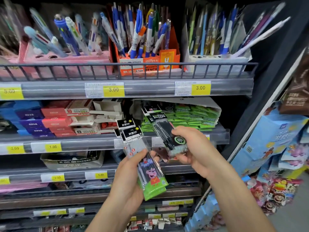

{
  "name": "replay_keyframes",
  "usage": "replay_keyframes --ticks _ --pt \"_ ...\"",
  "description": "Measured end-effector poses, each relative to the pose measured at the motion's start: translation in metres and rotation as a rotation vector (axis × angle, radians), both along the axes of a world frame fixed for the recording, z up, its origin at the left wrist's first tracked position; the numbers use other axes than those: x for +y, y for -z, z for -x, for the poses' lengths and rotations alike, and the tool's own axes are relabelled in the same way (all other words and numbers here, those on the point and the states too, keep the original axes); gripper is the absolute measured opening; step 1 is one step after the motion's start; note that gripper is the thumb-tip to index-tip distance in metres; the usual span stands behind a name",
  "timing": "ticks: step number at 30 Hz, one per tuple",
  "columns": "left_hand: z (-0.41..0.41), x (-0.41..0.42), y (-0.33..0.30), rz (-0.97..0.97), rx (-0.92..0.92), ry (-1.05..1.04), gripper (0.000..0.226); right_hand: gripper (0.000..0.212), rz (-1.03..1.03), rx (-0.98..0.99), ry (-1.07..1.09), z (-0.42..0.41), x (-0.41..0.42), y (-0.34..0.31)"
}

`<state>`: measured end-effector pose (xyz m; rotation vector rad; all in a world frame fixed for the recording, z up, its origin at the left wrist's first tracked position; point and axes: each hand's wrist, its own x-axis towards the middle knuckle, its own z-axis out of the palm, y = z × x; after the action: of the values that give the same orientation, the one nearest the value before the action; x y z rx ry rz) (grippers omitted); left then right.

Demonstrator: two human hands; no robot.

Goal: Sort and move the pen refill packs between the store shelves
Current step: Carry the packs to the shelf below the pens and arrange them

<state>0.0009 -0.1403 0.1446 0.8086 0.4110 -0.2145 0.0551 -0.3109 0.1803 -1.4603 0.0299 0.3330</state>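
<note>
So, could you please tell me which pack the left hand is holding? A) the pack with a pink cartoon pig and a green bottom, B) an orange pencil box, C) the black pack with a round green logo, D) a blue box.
A: the left hand grips the pig-printed pack with its green bottom, while the right hand holds the black pack with the round green logo.

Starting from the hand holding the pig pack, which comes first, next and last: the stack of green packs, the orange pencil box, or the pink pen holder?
In the head view, from the left hand, which holds the pig pack:
1. Stack of green packs, middle shelf, up and to the right.
2. Orange pencil box, top shelf, straight above.
3. Pink pen holder, top shelf, far to the left.
</note>
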Motion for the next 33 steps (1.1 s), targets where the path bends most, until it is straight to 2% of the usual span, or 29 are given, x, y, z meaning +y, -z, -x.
replay_keyframes --ticks 2,5,10,13,16,18,20,23,25,30,33 --pt "-0.001 0.001 -0.001 -0.004 0.002 -0.004 0.029 0.023 -0.043 0.036 0.001 -0.013 0.004 -0.006" --pt "-0.003 0.003 -0.002 0.006 -0.004 -0.006 0.026 0.017 -0.068 0.084 0.031 -0.033 0.010 -0.013" --pt "-0.006 0.003 -0.003 0.040 0.003 0.004 0.029 0.013 -0.115 0.100 0.334 -0.054 0.021 -0.014" --pt "-0.007 0.003 -0.003 0.043 0.005 0.009 0.028 0.011 -0.191 0.065 0.429 -0.049 0.028 -0.006" --pt "-0.010 0.005 -0.003 0.041 0.002 0.010 0.027 0.023 -0.264 -0.012 0.446 -0.036 0.029 0.005" --pt "-0.011 0.006 -0.002 0.043 0.003 0.011 0.026 0.035 -0.240 -0.073 0.453 -0.027 0.025 0.016" --pt "-0.012 0.008 -0.001 0.042 0.002 0.014 0.024 0.044 -0.049 -0.203 0.491 -0.015 0.018 0.031" --pt "-0.014 0.010 0.000 0.018 0.002 0.028 0.022 0.050 0.619 -0.704 0.608 -0.010 0.000 0.050" --pt "-0.015 0.009 0.001 0.005 0.007 0.025 0.022 0.043 0.880 -0.997 0.581 -0.019 -0.009 0.051" --pt "-0.015 0.001 -0.003 0.025 0.021 0.042 0.025 0.024 1.106 -1.316 0.439 -0.060 -0.011 0.038" --pt "-0.014 -0.002 -0.006 0.020 0.015 0.065 0.024 0.023 1.264 -1.332 0.358 -0.076 -0.009 0.023"
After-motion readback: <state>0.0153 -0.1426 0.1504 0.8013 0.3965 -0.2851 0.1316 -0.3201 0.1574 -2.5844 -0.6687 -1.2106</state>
